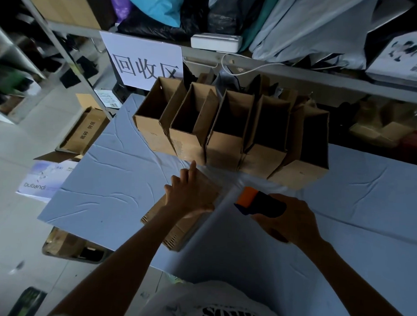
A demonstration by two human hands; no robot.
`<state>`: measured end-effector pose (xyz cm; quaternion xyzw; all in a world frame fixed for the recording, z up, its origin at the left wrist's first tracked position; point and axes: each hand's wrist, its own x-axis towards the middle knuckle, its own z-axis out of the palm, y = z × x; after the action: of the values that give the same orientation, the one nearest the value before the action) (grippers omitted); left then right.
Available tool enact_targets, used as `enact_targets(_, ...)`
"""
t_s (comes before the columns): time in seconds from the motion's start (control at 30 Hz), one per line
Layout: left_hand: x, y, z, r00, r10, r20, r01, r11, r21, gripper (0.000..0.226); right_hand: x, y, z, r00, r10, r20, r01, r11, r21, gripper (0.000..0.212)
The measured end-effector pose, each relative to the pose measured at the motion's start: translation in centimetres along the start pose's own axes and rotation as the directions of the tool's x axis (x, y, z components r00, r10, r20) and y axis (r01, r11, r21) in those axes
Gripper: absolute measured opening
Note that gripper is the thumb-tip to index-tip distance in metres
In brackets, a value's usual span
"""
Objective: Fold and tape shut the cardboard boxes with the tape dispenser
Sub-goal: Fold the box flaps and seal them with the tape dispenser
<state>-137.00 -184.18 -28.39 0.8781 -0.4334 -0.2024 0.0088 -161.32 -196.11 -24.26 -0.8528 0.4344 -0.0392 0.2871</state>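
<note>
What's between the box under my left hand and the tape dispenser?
In the head view, only a pale glossy strip, probably stretched tape, runs between the box and the tape dispenser, over the table cover.

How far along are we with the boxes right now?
Done, it seems: five boxes stand folded in a row at the back of the table, tops open; their undersides are hidden. In hand: the left hand presses flat on a sixth box lying nearer, and the right hand grips the tape dispenser beside it. Left: probably taping this one shut.
</note>
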Motion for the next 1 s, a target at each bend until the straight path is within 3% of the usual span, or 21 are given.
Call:
enact_targets(0.2,-0.3,0.1,0.1,1.0,0.0,-0.025,0.001,1.0,0.03,0.143,-0.7,0.7,-0.1,0.999,0.038,0.035,-0.04,0.999,0.036,0.043)
enact_targets(0.33,-0.7,0.4,0.5,0.998,0.006,-0.068,-0.002,0.998,0.063,0.143,0.3,-0.4,0.7,0.991,0.083,0.109,-0.066,0.986,-0.156,0.049)
enact_targets(0.47,-0.9,0.0,0.9,0.989,0.015,-0.148,-0.016,1.0,-0.001,0.128,2.7,-3.5,2.9,0.991,0.119,0.067,-0.101,0.97,-0.222,0.063)
enact_targets(0.67,-0.9,0.2,0.8,0.979,-0.025,-0.205,0.002,0.993,-0.114,0.125,5.0,-5.8,3.6,0.987,0.159,0.034,-0.146,0.958,-0.248,0.065)
enact_targets(0.8,-1.6,0.2,0.8,0.978,-0.024,-0.207,-0.006,0.99,-0.144,0.128,5.2,-5.2,4.5,0.983,0.157,0.101,-0.083,0.851,-0.519,0.036)
enact_targets(0.9,-1.6,0.1,0.8,0.972,-0.01,-0.236,-0.023,0.99,-0.139,0.129,4.2,-3.5,5.8,0.989,0.131,0.069,-0.084,0.883,-0.461,0.031)
enact_targets(1.0,-1.6,-0.2,0.5,0.983,-0.016,-0.181,-0.012,0.989,-0.15,0.13,3.9,-2.5,6.2,0.991,0.134,-0.022,-0.132,0.912,-0.388,0.05)
